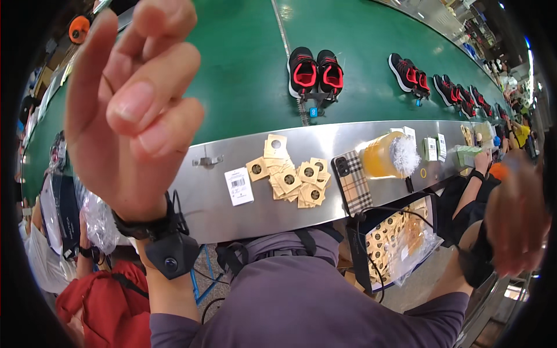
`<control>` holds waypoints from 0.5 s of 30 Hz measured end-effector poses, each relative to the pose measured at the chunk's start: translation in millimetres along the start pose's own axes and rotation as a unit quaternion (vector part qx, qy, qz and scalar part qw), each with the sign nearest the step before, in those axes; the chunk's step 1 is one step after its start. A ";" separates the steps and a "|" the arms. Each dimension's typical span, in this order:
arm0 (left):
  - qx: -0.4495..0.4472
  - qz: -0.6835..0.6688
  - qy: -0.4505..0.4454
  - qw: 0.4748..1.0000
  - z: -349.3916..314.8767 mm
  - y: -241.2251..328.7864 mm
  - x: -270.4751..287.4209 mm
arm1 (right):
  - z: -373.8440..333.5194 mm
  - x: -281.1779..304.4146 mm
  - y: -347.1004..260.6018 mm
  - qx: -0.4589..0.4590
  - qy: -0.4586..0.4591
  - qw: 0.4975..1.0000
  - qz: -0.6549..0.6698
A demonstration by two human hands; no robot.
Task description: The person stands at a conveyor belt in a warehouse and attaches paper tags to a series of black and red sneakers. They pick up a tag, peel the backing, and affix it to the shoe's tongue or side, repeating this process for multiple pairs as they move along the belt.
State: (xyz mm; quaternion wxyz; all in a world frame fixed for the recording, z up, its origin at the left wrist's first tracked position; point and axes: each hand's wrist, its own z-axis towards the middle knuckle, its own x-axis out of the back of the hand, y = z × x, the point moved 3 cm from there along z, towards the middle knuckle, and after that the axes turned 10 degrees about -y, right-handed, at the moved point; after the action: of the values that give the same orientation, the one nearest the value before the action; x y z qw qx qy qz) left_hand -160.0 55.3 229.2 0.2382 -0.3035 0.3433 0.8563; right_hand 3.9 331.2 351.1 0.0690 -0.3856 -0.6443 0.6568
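Note:
My left hand (136, 110) is raised close in front of me at the upper left, palm toward me. Its fingers are loosely bent and apart, and I see nothing between them. My right hand (516, 217) is at the far right edge, smeared by motion, so its fingers cannot be made out. On the metal ledge (217, 214) lie a pile of small tan square cards (287, 177) with dark round marks and a white label tag (238, 186). A pair of black and red shoes (316, 74) stands on the green belt (238, 75), a small blue tag at the heels.
A plaid-cased phone (353, 184) lies beside a yellow container (380, 155) with white plastic fasteners. Below the ledge, an open box (397, 240) holds more tan cards and a clear bag. More shoes (409, 75) line the belt rightward. Other people work on both sides.

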 end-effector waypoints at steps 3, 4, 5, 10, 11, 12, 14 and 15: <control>-0.051 -0.074 0.089 0.992 -33.8 -23.7 1.7 | 28.1 -6.8 74.9 0.069 0.093 0.990 0.079; -0.046 -0.087 0.107 0.989 -40.7 -32.6 8.9 | 36.5 -10.1 103.7 0.096 0.135 0.981 0.100; -0.041 -0.102 0.126 0.986 -58.3 -39.6 26.2 | 47.5 -6.4 129.4 0.118 0.162 0.972 0.122; -0.001 0.115 0.401 0.909 -126.0 -84.1 78.0 | 88.9 54.8 205.7 -0.019 0.310 0.916 -0.255; 0.029 0.203 0.441 0.874 -140.5 -92.8 88.3 | 93.4 71.2 220.1 -0.066 0.315 0.853 -0.411; 0.118 0.332 0.463 0.813 -159.6 -102.2 103.0 | 97.0 82.7 233.4 -0.112 0.309 0.764 -0.555; 0.257 0.564 0.452 0.642 -185.9 -113.4 118.7 | 103.0 104.2 264.5 -0.142 0.348 0.739 -0.560; 0.307 0.665 0.417 0.538 -192.7 -118.4 119.3 | 105.2 111.7 278.0 -0.157 0.369 0.725 -0.560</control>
State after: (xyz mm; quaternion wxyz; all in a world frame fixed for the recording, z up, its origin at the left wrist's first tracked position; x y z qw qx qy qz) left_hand -102.2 15.0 -16.7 -0.4916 -0.2192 0.7486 0.3871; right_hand -23.3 268.9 41.0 0.5950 -0.1722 -0.7608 0.1936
